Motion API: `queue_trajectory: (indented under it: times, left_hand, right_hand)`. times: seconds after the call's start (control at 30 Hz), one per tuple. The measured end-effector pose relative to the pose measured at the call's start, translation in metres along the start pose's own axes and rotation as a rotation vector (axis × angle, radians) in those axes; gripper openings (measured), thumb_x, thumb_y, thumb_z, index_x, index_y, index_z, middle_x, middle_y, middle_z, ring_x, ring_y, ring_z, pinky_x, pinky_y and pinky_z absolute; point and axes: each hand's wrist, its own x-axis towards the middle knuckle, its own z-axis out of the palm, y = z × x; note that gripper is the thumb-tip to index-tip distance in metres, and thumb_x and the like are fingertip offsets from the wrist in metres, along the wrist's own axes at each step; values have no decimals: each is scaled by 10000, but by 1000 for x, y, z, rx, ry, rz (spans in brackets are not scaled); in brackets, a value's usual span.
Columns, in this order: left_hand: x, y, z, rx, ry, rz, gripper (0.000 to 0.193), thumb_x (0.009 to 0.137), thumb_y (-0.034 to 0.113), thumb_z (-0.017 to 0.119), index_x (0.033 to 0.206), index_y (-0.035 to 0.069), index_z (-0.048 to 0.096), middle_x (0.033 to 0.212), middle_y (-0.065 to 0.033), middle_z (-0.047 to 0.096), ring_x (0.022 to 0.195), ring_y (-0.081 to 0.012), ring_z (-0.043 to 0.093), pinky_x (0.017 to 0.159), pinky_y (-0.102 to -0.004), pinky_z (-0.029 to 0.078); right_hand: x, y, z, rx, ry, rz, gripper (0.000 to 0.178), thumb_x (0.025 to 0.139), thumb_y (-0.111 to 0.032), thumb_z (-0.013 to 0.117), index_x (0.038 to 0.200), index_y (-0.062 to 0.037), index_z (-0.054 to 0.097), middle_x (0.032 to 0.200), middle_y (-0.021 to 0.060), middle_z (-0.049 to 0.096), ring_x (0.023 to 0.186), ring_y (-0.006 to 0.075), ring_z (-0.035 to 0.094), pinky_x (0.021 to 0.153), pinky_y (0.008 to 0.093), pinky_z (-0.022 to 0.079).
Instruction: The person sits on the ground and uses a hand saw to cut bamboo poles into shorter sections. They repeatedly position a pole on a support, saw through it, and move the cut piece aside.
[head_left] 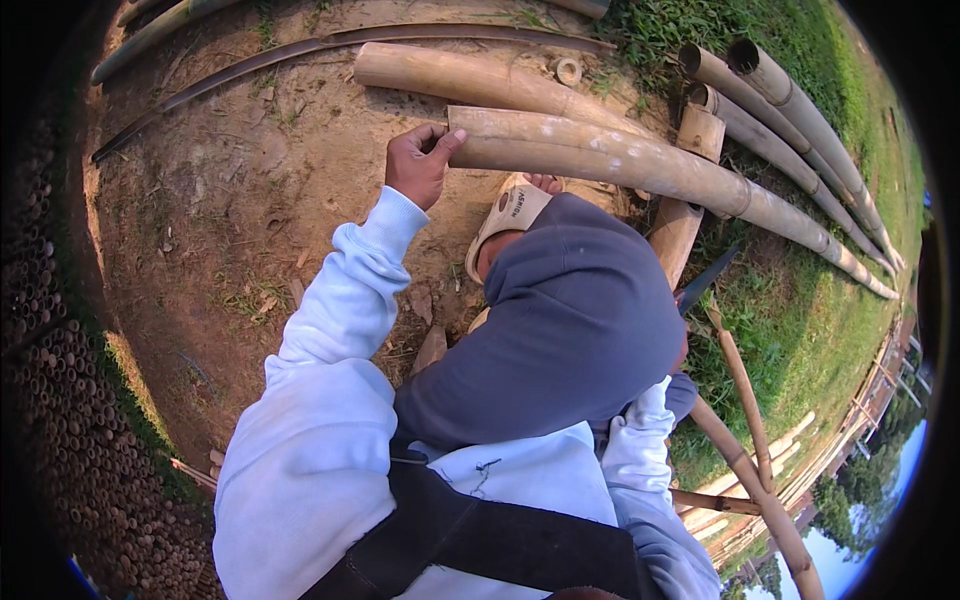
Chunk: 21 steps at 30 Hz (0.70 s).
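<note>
Black strap (490, 540) and pale sweatshirt (300, 440) lie nearest, above dark grey trousers (575, 320) on a bent leg. Beside the knee the right hand (683, 353) is almost wholly hidden; I cannot tell how far it is open or what it holds. A dark blade (709, 279) juts out just past that knee. Beyond the shin is a foot in a beige sandal (508, 212) on bare brown soil (230, 200). The left hand (417, 167) is closed on the near end of a long bamboo pole (600, 150), thumb against its face and fingers curled behind the end. That pole runs rightward across a thick bamboo support (676, 238) toward the grass (800, 310). Just behind it lies a second pole (450, 75), with a small bamboo ring (568, 71) near it. Farther off are a long dark strip (270, 57), and, to the right, several hollow poles (790, 100) lying together.
</note>
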Motion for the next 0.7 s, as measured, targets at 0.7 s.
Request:
queue_trajectory:
  times: [0.7]
  left_hand:
    - [3, 37, 59, 1206, 170, 561, 791, 748, 643, 758, 1323, 142, 550, 1171, -132, 597, 1221, -325, 507, 1095, -530, 232]
  right_hand:
    - [-28, 13, 16, 182, -30, 252, 584, 787, -310, 864, 1200, 1, 590, 944, 91, 694, 861, 167, 659, 808, 308, 529]
